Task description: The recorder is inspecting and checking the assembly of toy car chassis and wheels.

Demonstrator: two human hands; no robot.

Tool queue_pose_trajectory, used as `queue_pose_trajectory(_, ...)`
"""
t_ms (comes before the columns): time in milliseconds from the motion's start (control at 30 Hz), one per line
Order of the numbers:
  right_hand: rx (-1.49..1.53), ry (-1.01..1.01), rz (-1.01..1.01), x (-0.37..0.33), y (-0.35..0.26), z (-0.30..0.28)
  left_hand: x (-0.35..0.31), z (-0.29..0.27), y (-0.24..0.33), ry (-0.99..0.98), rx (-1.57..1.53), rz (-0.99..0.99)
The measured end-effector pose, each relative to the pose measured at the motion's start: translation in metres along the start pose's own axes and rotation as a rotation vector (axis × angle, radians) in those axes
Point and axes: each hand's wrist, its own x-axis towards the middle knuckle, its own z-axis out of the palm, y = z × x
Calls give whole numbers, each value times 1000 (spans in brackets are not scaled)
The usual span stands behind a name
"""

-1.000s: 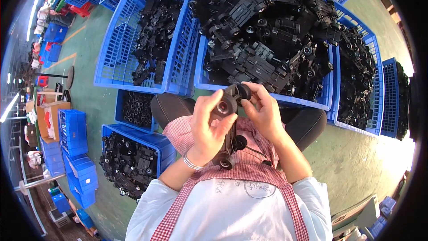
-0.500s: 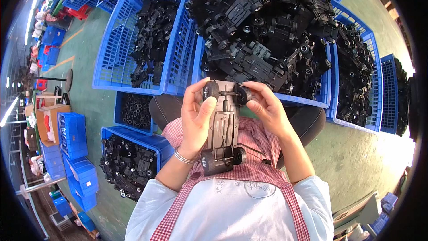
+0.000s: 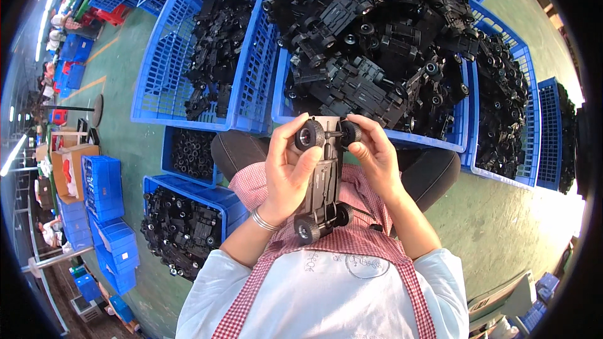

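Between my two hands, above my lap, is a black toy car chassis [image 3: 325, 182] with four knobby tyres, its length running from the far crate toward my apron. My left hand [image 3: 290, 166] grips the far left wheel [image 3: 309, 135], fingers behind it and thumb on its near side. On the other side my right hand [image 3: 375, 154] is closed round the far right wheel [image 3: 351, 132]. The near end, with its left wheel [image 3: 307, 229], rests against my red checked apron [image 3: 352, 245].
Ahead stands a blue crate [image 3: 433, 140] heaped with black chassis. Similar blue crates flank it at left [image 3: 182, 124] and right [image 3: 509, 179]. A smaller bin of loose tyres [image 3: 191, 154] and another crate of chassis [image 3: 182, 229] sit by my left knee on the green floor.
The chassis has turned and shifted slightly right, showing more of its left wheels' outer faces. My left hand has moved right with it; my right hand stays on the far right wheel.
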Motion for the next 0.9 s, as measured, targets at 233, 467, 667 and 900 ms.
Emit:
queue_pose_trajectory(233, 111, 52, 54, -6, 3, 1, -2, 0, -4, -8, 106, 58)
queue_pose_trajectory(467, 165, 62, 49, -3, 9, -4, 1, -2, 1, -125, 385, 246)
queue_pose_trajectory(667, 112, 40, 34, -3, 6, -2, -2, 0, -1, -70, 232, 150)
queue_pose_trajectory(900, -344, -4, -296, -3, 19, -10, 3, 0, 5, 15, -22, -75)
